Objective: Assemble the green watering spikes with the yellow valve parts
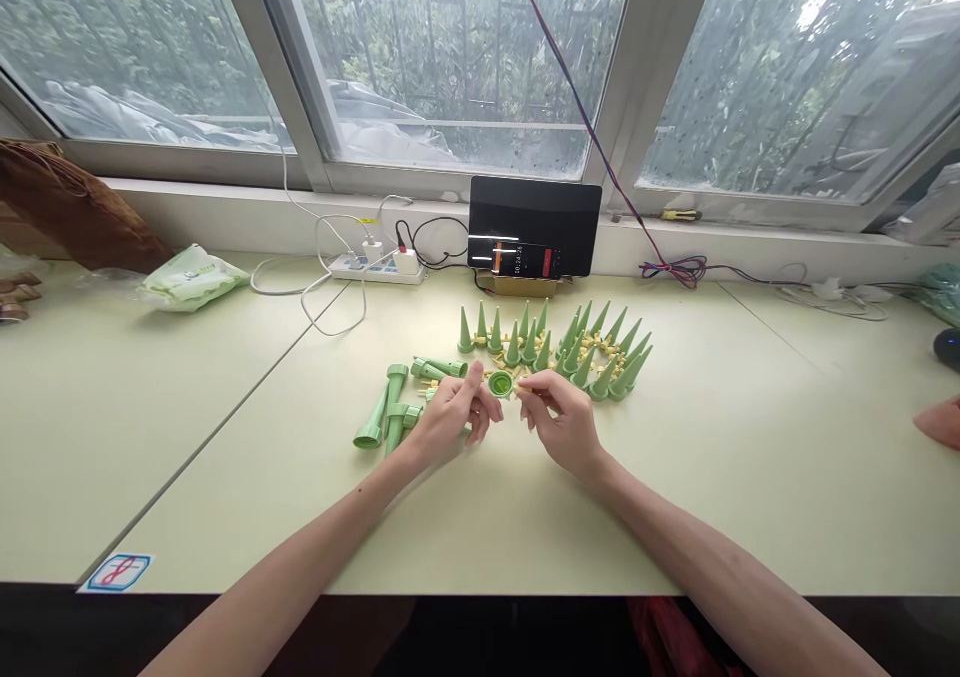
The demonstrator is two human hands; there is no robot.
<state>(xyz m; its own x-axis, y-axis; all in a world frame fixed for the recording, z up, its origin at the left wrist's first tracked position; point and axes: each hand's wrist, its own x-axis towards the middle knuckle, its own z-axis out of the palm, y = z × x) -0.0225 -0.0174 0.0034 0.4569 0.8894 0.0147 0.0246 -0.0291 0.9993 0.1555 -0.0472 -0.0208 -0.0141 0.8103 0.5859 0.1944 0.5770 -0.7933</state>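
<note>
Between my hands, a green plastic cone (500,385) shows its round open end to me. My left hand (456,412) has its fingers closed at this cone's left side, thumb pointing up. From the right, my right hand (561,419) pinches a small yellow piece (522,386) close to the cone's rim; its far end is hard to make out. Just left of my left hand lie several loose green cones (371,419), a few partly covered by the hand. Behind my hands, several more green cones (530,342) stand tip up among scattered yellow pieces (598,341).
A black tablet (534,222) leans at the back, a timer display showing low on it. Left of it lies a power strip (390,269) with cables. A green-white packet (193,277) is at back left. Another person's hand (941,422) shows at the right edge.
</note>
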